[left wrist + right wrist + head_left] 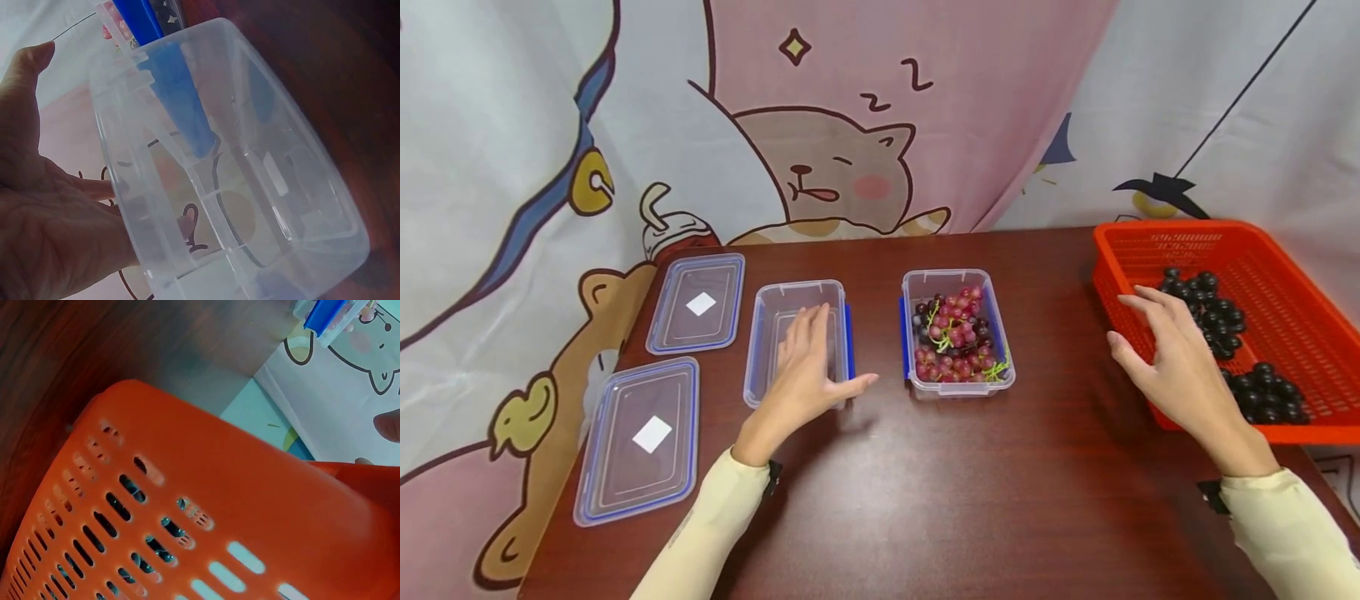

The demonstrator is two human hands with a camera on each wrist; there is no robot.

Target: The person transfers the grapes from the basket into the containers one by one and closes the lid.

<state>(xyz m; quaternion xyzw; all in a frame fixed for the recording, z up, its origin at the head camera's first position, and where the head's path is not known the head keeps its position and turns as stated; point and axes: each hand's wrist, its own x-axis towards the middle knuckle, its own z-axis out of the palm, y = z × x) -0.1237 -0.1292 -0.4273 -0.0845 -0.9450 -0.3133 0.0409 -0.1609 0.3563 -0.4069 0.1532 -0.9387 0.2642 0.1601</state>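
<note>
1. Head view: right hand (1180,367), fingers spread and grasping nothing, hovers at the orange basket (1292,275) near rim; black grapes (1213,312) lie just beyond.
2. Left hand (808,371), fingers relaxed, rests against the empty container (797,337), long axis toward the counter's far edge.

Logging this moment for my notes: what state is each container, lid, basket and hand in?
Empty container: open, nothing inside.
Grape container: open, holds red grapes.
Two lids: off, flat on table.
Orange basket: holds dark grapes.
Left hand: open, at empty container.
Right hand: open, at basket.
</note>
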